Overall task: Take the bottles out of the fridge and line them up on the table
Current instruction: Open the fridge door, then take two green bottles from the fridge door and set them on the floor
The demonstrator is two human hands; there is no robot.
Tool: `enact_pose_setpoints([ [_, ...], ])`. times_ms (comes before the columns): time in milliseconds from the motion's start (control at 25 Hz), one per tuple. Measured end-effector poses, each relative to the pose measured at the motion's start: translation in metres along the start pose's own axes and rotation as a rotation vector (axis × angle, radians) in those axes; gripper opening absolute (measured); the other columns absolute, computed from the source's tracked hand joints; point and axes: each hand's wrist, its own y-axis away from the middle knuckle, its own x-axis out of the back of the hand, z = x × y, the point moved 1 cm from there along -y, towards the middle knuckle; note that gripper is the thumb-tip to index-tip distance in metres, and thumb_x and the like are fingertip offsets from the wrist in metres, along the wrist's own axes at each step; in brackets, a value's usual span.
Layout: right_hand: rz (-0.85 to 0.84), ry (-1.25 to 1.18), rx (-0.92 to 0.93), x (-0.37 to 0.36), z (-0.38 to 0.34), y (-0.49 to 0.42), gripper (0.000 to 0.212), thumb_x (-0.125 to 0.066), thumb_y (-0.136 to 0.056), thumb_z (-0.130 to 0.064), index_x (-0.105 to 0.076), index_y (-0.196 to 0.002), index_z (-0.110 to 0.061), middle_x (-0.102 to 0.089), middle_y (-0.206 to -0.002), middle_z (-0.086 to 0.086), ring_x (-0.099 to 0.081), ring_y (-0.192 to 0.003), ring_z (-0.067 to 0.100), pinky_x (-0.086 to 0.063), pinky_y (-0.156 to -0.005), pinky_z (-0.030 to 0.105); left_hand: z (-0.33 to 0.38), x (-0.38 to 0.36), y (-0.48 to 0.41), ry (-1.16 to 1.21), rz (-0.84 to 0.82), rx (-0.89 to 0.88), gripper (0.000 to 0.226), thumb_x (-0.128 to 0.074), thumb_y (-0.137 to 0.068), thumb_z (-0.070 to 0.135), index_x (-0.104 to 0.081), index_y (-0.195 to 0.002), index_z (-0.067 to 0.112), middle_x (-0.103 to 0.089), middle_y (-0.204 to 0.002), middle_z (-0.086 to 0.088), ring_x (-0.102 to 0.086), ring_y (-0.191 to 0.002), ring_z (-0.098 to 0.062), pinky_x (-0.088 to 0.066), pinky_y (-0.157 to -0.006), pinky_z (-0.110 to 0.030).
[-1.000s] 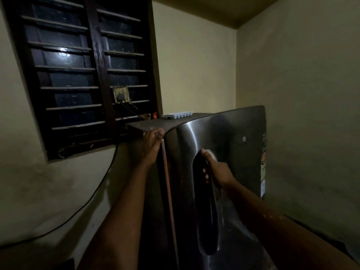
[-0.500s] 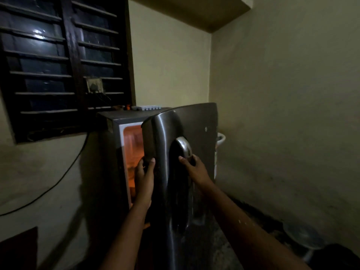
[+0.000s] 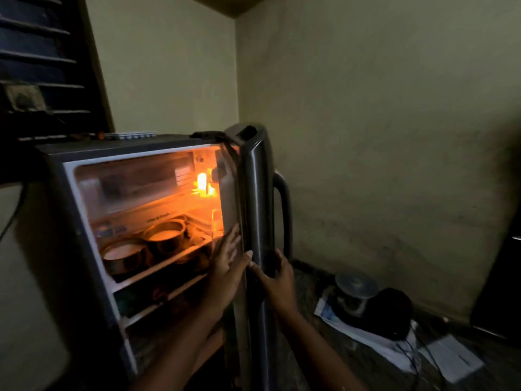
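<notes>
The steel fridge [image 3: 70,198] stands open, its inside lit orange by a lamp. Its door [image 3: 255,207] is swung out to the right, edge-on to me. My left hand [image 3: 227,256] lies flat against the door's inner face, fingers spread. My right hand [image 3: 277,273] is on the door's outer edge, below the curved handle [image 3: 284,210]. Two metal pots [image 3: 165,235] sit on the top shelf. I see no bottle from this angle; the lower shelves are dark.
A dark louvred window [image 3: 42,66] is on the left wall, and a white tray [image 3: 131,135] lies on the fridge top. On the floor at the right lie a lidded container [image 3: 353,292], a black bag [image 3: 387,311] and papers [image 3: 439,356] with cables.
The door went from shut to wide open. My left hand moved from the fridge top to the door's inner face. My right hand left the handle for the door's edge.
</notes>
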Motion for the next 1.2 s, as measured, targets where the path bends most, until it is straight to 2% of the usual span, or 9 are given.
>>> enact_pose_setpoints([
  [80, 0.08, 0.041, 0.001, 0.022, 0.006, -0.005, 0.084, -0.078, -0.069, -0.035, -0.039, -0.139, -0.01, -0.044, -0.14, 0.008, -0.043, -0.13, 0.021, -0.037, -0.111, 0.037, -0.015, -0.017, 0.002, -0.058, -0.052, -0.034, 0.046, -0.054, -0.075, 0.015, -0.049, -0.118, 0.03, -0.051, -0.126, 0.007, -0.052, -0.113, 0.001, -0.043, -0.096, -0.015],
  [200, 0.197, 0.02, -0.059, 0.057, 0.016, -0.027, 0.074, -0.076, -0.072, -0.03, -0.043, -0.136, -0.011, -0.048, -0.137, 0.009, -0.046, -0.128, 0.022, -0.038, -0.109, 0.036, -0.045, -0.039, -0.007, -0.12, -0.012, -0.018, 0.035, -0.054, -0.083, -0.002, -0.054, -0.113, 0.016, -0.057, -0.12, -0.003, -0.058, -0.111, -0.017, -0.048, -0.093, -0.023],
  [320, 0.279, -0.056, -0.11, 0.088, 0.033, -0.056, 0.058, -0.073, -0.076, -0.031, -0.053, -0.127, -0.013, -0.058, -0.13, 0.009, -0.054, -0.121, 0.022, -0.043, -0.106, 0.041, -0.078, -0.059, -0.033, -0.258, -0.093, -0.032, 0.036, -0.053, -0.083, -0.005, -0.054, -0.114, 0.014, -0.056, -0.12, -0.007, -0.057, -0.111, -0.018, -0.047, -0.099, -0.038],
  [480, 0.341, -0.14, -0.159, 0.123, 0.044, -0.094, 0.044, -0.066, -0.083, -0.024, -0.056, -0.123, -0.007, -0.062, -0.124, 0.011, -0.058, -0.114, 0.021, -0.046, -0.102, 0.037, -0.131, -0.083, -0.076, -0.526, -0.335, -0.045, 0.031, -0.054, -0.088, 0.005, -0.056, -0.118, 0.004, -0.056, -0.122, -0.015, -0.048, -0.117, -0.019, -0.028, -0.102, -0.016],
  [680, 0.496, -0.177, -0.204, 0.146, 0.058, -0.126, 0.039, -0.06, -0.087, -0.026, -0.056, -0.123, -0.011, -0.062, -0.122, 0.005, -0.058, -0.113, 0.017, -0.046, -0.102, 0.035, -0.176, -0.109, -0.115, -0.648, -0.659, -0.242, 0.056, -0.031, -0.088, 0.05, -0.054, -0.124, 0.015, -0.057, -0.13, -0.009, -0.038, -0.13, -0.018, -0.013, -0.117, -0.054],
  [800, 0.594, -0.129, -0.237, 0.148, 0.071, -0.128, 0.043, -0.061, -0.087, -0.025, -0.054, -0.127, -0.009, -0.059, -0.128, 0.009, -0.056, -0.119, 0.021, -0.044, -0.095, 0.024, -0.175, -0.131, -0.136, -0.678, -0.698, -0.279, 0.061, -0.022, -0.085, 0.048, -0.054, -0.125, 0.016, -0.059, -0.128, -0.008, -0.044, -0.129, -0.021, 0.006, -0.116, -0.047],
  [1040, 0.621, -0.085, -0.266, 0.106, 0.147, -0.13, 0.034, -0.062, -0.087, -0.017, -0.059, -0.119, -0.006, -0.064, -0.121, 0.013, -0.06, -0.105, 0.015, -0.046, -0.066, 0.0, -0.209, -0.163, -0.165, -0.708, -0.746, -0.496, 0.06, -0.022, -0.085, 0.041, -0.029, -0.141, 0.021, -0.048, -0.14, -0.007, -0.035, -0.135, -0.021, 0.013, -0.115, -0.034],
  [1120, 0.564, -0.101, -0.268, 0.094, 0.177, -0.137, 0.04, -0.064, -0.084, -0.017, -0.056, -0.123, -0.009, -0.062, -0.124, 0.01, -0.059, -0.105, 0.013, -0.05, -0.075, 0.007, -0.222, -0.164, -0.165, -0.638, -0.68, -0.623, 0.055, -0.032, -0.088, 0.032, -0.03, -0.141, 0.016, -0.042, -0.144, -0.007, -0.027, -0.139, -0.018, 0.01, -0.118, -0.032],
  [1200, 0.488, -0.108, -0.233, 0.085, 0.208, -0.147, 0.055, -0.068, -0.081, -0.02, -0.047, -0.132, -0.013, -0.054, -0.13, -0.001, -0.052, -0.113, 0.009, -0.049, -0.093, 0.023, -0.255, -0.152, -0.153, -0.514, -0.472, -0.621, 0.049, -0.042, -0.089, 0.023, -0.039, -0.136, 0.009, -0.04, -0.143, -0.007, -0.027, -0.139, -0.014, -0.007, -0.12, -0.032],
])
